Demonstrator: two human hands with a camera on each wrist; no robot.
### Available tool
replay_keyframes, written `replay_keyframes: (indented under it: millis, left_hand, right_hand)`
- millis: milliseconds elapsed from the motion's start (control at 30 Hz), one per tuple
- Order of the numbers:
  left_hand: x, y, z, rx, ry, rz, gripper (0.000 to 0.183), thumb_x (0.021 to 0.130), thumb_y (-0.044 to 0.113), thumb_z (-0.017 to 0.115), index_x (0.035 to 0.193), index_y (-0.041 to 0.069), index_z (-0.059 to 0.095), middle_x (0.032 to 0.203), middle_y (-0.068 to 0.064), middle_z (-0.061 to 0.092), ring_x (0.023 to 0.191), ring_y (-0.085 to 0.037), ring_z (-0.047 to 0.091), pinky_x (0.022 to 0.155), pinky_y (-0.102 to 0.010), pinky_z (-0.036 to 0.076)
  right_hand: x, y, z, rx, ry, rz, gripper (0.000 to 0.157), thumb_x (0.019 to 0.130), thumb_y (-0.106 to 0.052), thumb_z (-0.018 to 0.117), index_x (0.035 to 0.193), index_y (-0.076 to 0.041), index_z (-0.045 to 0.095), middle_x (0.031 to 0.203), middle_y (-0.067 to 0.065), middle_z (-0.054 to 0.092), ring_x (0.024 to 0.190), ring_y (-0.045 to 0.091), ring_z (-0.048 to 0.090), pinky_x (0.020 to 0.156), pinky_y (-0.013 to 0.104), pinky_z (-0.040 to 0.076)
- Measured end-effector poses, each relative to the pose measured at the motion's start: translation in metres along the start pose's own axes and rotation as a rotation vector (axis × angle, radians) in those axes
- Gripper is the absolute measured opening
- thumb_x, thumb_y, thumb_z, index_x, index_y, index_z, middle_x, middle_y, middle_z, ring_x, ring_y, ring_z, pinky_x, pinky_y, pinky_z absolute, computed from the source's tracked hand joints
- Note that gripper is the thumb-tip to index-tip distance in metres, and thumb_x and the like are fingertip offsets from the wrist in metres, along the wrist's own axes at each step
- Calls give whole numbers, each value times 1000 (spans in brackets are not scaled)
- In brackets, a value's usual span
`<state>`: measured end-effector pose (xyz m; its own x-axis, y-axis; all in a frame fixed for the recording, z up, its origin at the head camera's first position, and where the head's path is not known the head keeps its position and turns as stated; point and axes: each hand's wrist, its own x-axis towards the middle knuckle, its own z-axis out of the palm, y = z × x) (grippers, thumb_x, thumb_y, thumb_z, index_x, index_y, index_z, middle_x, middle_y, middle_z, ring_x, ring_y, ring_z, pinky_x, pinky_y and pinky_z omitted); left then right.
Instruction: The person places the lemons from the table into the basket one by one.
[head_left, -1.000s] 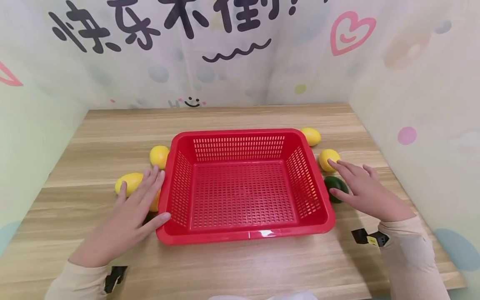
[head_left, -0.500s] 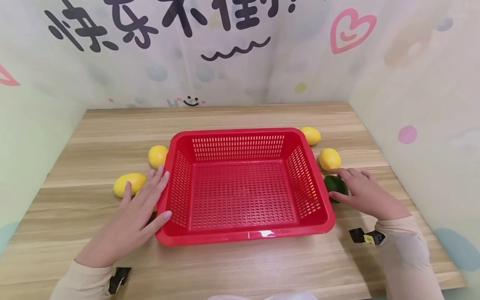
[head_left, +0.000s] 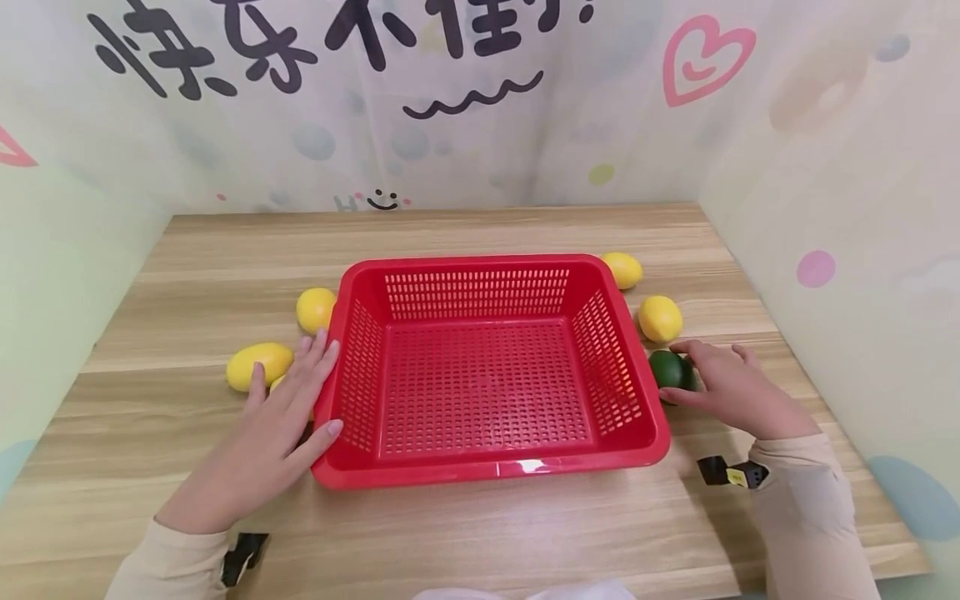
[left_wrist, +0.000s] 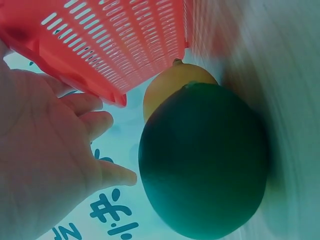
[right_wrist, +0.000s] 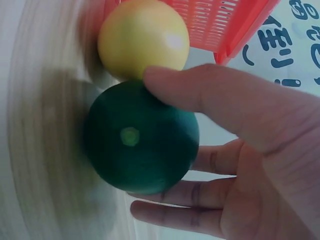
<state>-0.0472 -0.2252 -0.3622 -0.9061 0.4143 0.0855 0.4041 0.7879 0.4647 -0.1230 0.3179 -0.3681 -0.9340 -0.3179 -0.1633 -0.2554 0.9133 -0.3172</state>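
My right hand point(head_left: 731, 387) grips a dark green avocado point(head_left: 667, 369) beside the basket's right wall. In the right wrist view, the thumb lies on one side of the avocado point(right_wrist: 140, 145) and the fingers reach round the other. My left hand point(head_left: 262, 433) rests with straight, spread fingers on the left rim of the red plastic basket point(head_left: 487, 473). Nothing lies inside the basket. The left wrist view shows another dark green fruit point(left_wrist: 205, 160) on the table below the left hand, with a yellow fruit point(left_wrist: 175, 82) behind it; the left hand mostly hides both in the head view.
Left of the basket lie a round yellow lemon point(head_left: 316, 310) and a longer yellow lemon point(head_left: 255, 367). Two more yellow fruits, a far lemon point(head_left: 622, 271) and a nearer lemon point(head_left: 660, 318), lie on the right. A printed cloth wall point(head_left: 465, 158) rises behind the wooden table point(head_left: 450, 233).
My right hand has drawn back from the nearer yellow lemon and closed round the avocado, which has turned slightly. My left hand has shifted a little to the right along the basket rim.
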Motion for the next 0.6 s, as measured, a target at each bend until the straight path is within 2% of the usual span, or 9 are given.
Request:
replay_keyframes:
  millis: [233,333,600]
  left_hand:
    - [1,0,2,-17,10,18,86,102,28,60,167,13,6,173,-9,2,158,-36,5,122,-63,-10]
    - [1,-1,2,-33,20,25,87,101,28,62,167,13,6,173,-9,2,158,-35,3,122,-63,-10]
    - [2,-2,3,-47,20,34,87,101,27,62,167,13,6,173,-10,3,158,-35,4,122,-63,-9]
  right_hand:
    - [0,2,2,27,-3,8,69,88,-36,81,132,12,55,99,10,73,98,34,64,101,77,20]
    - [1,2,3,48,-9,6,68,89,-35,80,132,11,54,95,6,72,96,32,64,103,75,20]
    - [2,1,-2,56,-4,-18,62,88,-31,81,131,8,58,106,12,72,100,33,63,105,76,21]
